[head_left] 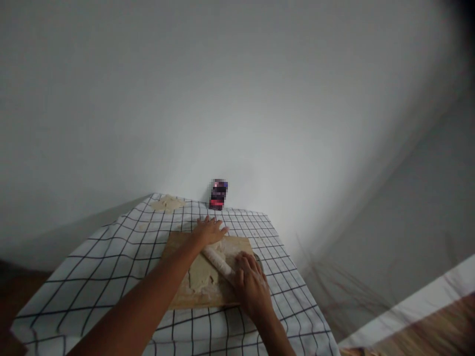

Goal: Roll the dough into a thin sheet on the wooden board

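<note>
A flour-dusted rolling pin lies slantwise across a wooden board. My left hand rests over its far end, palm down, with the fingers stretched out and spread. At the near right end, the fingers of my right hand curve over the pin. A thin, uneven sheet of dough lies flat on the board, left of the pin and partly beneath it. My forearm and hands hide parts of the board and both ends of the pin.
The board sits on a table with a white, black-checked tablecloth. Another flat dough piece lies at the far left corner. A blurred-out upright object leans by the wall. Behind my right hand, a round object's edge shows.
</note>
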Available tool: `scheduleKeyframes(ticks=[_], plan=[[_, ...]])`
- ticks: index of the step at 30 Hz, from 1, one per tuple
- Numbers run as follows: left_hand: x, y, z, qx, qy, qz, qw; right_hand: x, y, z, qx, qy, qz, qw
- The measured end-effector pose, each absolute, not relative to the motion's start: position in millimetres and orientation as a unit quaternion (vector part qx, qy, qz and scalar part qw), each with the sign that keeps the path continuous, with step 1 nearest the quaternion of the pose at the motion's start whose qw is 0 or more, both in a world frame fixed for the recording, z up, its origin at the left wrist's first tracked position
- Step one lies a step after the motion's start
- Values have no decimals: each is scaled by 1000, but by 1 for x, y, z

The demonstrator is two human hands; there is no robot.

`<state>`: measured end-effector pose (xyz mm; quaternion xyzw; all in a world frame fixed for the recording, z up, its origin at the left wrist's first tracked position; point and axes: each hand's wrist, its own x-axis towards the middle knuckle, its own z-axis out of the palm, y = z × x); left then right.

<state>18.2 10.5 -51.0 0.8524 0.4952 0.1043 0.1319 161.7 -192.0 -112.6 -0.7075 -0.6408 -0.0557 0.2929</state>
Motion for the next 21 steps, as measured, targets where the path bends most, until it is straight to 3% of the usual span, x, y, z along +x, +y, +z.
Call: scheduleKeyframes(ticks=[21], plan=[[-19, -24, -46, 838, 522, 72, 143, 132, -220, -92, -705, -673, -81, 208]])
